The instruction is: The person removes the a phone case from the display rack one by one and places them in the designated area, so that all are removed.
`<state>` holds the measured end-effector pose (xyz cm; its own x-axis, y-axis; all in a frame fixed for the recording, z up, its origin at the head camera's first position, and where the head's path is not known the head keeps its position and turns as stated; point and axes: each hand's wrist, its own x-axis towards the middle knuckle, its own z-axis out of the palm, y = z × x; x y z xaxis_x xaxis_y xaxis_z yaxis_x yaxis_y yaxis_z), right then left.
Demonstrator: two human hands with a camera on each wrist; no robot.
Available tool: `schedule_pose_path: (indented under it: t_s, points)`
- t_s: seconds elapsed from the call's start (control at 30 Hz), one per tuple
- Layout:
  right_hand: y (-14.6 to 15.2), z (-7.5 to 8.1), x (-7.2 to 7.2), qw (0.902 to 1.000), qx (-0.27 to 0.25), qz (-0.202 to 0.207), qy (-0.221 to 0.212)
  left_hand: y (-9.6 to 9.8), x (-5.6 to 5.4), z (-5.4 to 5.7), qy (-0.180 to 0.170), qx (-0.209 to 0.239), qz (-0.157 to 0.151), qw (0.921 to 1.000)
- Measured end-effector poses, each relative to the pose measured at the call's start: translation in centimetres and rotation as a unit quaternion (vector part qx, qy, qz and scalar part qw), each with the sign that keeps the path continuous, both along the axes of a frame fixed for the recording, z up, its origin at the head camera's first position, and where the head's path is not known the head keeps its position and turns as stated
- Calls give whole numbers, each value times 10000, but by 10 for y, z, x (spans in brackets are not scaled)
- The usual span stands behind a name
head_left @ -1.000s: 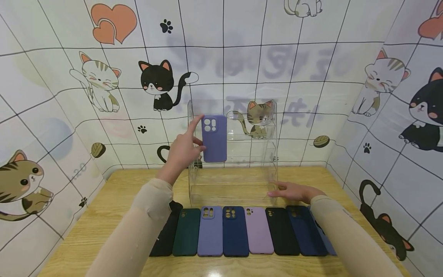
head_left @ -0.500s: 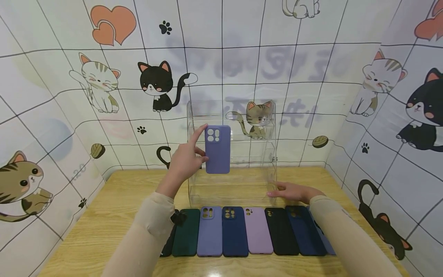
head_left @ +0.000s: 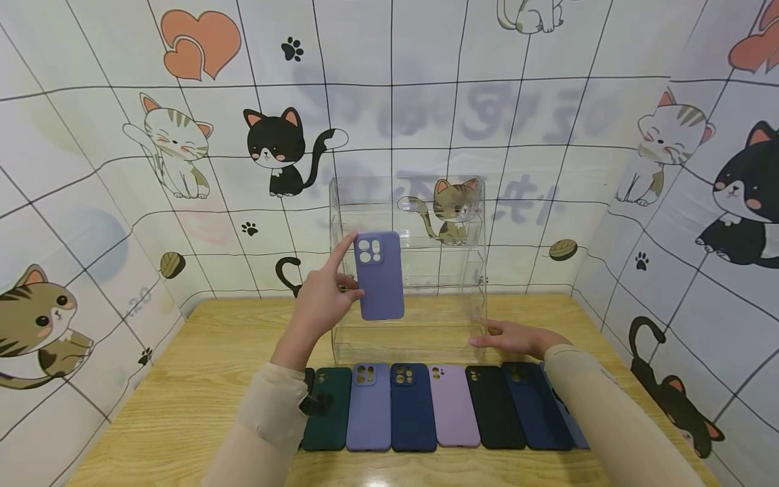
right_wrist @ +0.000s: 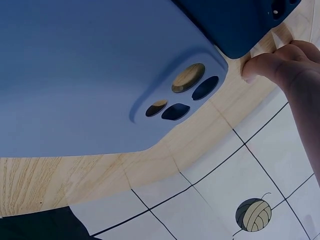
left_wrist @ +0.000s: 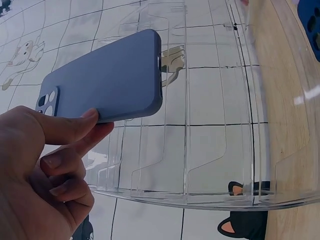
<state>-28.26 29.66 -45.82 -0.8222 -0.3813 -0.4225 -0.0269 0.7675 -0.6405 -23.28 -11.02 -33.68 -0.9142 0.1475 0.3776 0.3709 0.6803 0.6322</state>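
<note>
My left hand (head_left: pixel 322 297) pinches a purple phone case (head_left: pixel 383 287) by its left edge, near the camera cutouts. The case is upright in the air in front of a clear tiered display rack (head_left: pixel 410 352). In the left wrist view, the thumb lies on the face of the case (left_wrist: pixel 110 75) and a finger is behind it. My right hand (head_left: pixel 517 337) grips the rack's lower right edge, with thumb and fingers partly seen through the plastic. The right wrist view shows that hand (right_wrist: pixel 290 65) beyond a blue phone case (right_wrist: pixel 90 75).
A row of phone cases lies in front of the rack: green (head_left: pixel 327 409), purple (head_left: pixel 368 416), navy (head_left: pixel 414 416), pink (head_left: pixel 455 406), black (head_left: pixel 496 409) and others partly under the sleeves. A cat-print wall covering (head_left: pixel 389 54) surrounds the wooden table (head_left: pixel 201 358).
My left hand has lowered the purple phone case from high against the rack, first slightly right, then slightly back left. The right hand keeps its place on the rack.
</note>
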Motion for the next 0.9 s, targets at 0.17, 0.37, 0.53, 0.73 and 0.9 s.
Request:
schedule_pose_path:
  t_s: [0.17, 0.37, 0.53, 0.73, 0.9]
  points:
    - [0, 1, 1, 10000, 6, 36, 37, -1, 8, -6, -100, 118, 12, 9999]
    - [0, 1, 2, 9999, 12, 51, 102, -3, 19, -11, -291, 235, -19, 9993]
    - [-1, 0, 1, 10000, 6, 12, 72, -9, 30, -17, -382, 419, 4, 9984]
    - [-1, 0, 0, 10000, -16, -21, 0, -22, 41, -22, -563, 618, 127, 9964]
    - [0, 1, 1, 10000, 13, -49, -16, -32, 47, -24, -730, 647, 300, 9948]
